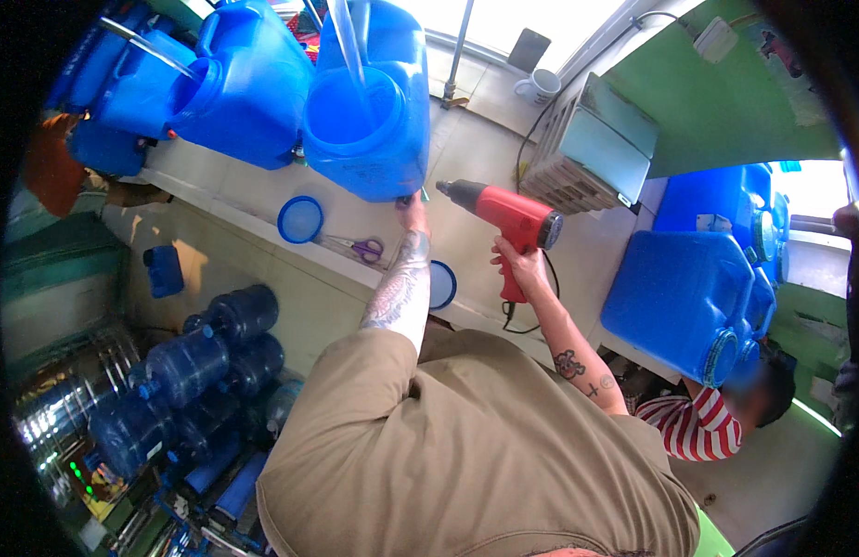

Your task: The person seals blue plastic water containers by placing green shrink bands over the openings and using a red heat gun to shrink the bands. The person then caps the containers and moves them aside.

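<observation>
Counter (476, 144) under red heat gun (513, 215)

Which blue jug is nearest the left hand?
The open blue jug at top centre: the left hand is by its lower corner; the other jugs are farther away.

A: How is the left arm (400, 283) held?
B: Stretched forward, tattooed along the forearm, up to the left hand (413, 213) — its fingertips are partly hidden, so I can't tell their grip.
A: And the right arm (573, 348)?
B: Slanting forward and inward, tattooed too. The right hand (522, 265) is curled in a closed grip, wrist nearly straight.
A: Are the hands touching?
B: No — apart, the left one farther forward.
</observation>
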`<state>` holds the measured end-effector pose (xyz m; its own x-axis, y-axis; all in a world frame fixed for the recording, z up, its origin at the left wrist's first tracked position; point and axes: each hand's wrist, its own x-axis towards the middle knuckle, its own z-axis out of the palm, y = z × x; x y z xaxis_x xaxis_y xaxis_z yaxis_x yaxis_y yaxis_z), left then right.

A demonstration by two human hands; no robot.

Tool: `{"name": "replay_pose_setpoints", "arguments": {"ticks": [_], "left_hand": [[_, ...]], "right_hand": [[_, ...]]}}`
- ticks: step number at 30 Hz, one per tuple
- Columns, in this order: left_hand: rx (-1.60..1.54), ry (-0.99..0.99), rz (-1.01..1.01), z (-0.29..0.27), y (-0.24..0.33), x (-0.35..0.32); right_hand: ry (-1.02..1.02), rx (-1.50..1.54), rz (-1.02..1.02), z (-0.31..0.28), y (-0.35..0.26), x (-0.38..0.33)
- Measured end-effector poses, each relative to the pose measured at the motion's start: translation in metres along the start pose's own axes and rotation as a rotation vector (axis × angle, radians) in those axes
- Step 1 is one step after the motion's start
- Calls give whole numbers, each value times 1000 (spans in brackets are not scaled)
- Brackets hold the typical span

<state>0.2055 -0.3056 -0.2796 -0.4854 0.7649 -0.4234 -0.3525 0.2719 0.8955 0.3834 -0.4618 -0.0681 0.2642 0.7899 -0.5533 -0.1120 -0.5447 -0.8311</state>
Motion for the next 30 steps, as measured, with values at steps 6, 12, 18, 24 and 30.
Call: {"name": "replay_pose_setpoints", "arguments": {"ticks": [6,12,18,24,30], "left_hand": [[-438,-180,-410,-24,6,18],[-307,-298,-503,-37,18,19],[-334,-311,-484,-34,24,15],[-463,-311,-457,-34,1,19],[-422,-594,-411,-49,-2,27]], "right_hand": [[-79,37,65,3,8,5],[-116,5,72,5,7,6],[-104,43,82,8,9,5],[-99,-38,5,5,9,4],[-128,-740,-411,12,8,-4]]}}
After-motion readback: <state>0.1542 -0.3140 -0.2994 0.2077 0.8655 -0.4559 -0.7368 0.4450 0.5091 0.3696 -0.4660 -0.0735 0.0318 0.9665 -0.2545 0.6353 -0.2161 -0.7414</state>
